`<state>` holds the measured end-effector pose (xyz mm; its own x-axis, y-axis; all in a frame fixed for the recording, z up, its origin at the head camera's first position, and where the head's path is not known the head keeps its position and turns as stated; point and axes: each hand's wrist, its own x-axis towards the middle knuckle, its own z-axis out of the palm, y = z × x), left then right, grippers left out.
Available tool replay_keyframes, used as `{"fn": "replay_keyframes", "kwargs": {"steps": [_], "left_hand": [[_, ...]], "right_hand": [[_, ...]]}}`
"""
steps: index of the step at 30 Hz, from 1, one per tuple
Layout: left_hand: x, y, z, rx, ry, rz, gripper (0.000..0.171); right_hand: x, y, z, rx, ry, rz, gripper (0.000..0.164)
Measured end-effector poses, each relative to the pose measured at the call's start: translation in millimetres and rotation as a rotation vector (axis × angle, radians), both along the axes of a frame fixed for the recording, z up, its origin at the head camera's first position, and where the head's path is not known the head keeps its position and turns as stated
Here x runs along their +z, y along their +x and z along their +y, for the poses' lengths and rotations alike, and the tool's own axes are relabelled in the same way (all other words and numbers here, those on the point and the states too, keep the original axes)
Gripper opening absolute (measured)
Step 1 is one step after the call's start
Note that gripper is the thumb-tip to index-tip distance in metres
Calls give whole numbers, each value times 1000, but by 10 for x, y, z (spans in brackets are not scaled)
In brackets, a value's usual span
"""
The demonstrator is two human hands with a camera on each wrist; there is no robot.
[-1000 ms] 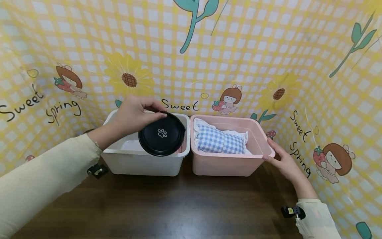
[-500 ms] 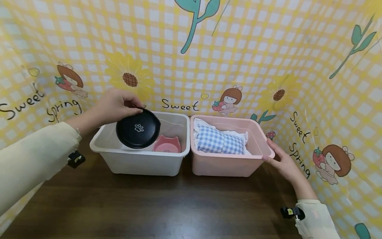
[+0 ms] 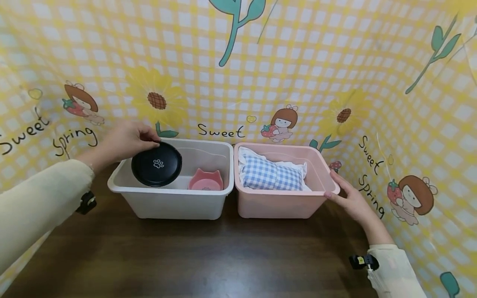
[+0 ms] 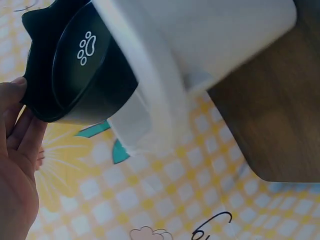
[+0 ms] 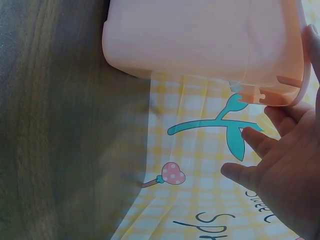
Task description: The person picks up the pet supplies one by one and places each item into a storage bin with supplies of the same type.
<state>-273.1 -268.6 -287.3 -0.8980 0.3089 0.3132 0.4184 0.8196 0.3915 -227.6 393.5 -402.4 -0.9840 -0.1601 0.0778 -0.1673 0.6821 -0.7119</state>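
Observation:
My left hand (image 3: 128,142) pinches the edge of a black pet bowl (image 3: 156,164) with a white paw print inside. It is held tilted over the left part of the white bin (image 3: 175,205). In the left wrist view the black bowl (image 4: 75,75) shows a pointed ear on its rim, and the thumb lies over its edge. A pink cat-eared bowl (image 3: 206,181) sits inside the white bin at the right. My right hand (image 3: 352,203) touches the right rim of the pink bin (image 3: 281,205); in the right wrist view several fingers are straight and spread.
A blue-and-white checked cushion (image 3: 273,176) with a frilled edge lies in the pink bin. Both bins stand side by side on a dark wooden table (image 3: 208,256). Behind and beside them hangs a yellow checked cloth (image 3: 298,62) printed with flowers and figures.
My left hand has carried the black bowl leftward, then slightly down, over the white bin. The pink bowl has come into view. My right hand stays at the pink bin's rim.

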Motion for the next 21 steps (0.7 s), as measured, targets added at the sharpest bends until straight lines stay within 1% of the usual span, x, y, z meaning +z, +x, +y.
{"fn": "replay_keyframes", "kwargs": {"steps": [6,9,15,18,21], "left_hand": [[-110,-121,-34,4,-32,-73,5],[-161,-163,-33,6,-44,-91,4],[-267,-262,18,0,-105,-102,4],[-341,-307,34,-5,-118,-127,4],[-449,-330,9,-5,-136,-161,3]], "right_hand": [[-7,4,-2,7,-5,12,83],[-1,13,-6,6,-7,6,83],[11,30,8,-3,1,2,84],[17,35,0,-5,2,4,83],[17,33,-25,-4,0,-2,84]]}}
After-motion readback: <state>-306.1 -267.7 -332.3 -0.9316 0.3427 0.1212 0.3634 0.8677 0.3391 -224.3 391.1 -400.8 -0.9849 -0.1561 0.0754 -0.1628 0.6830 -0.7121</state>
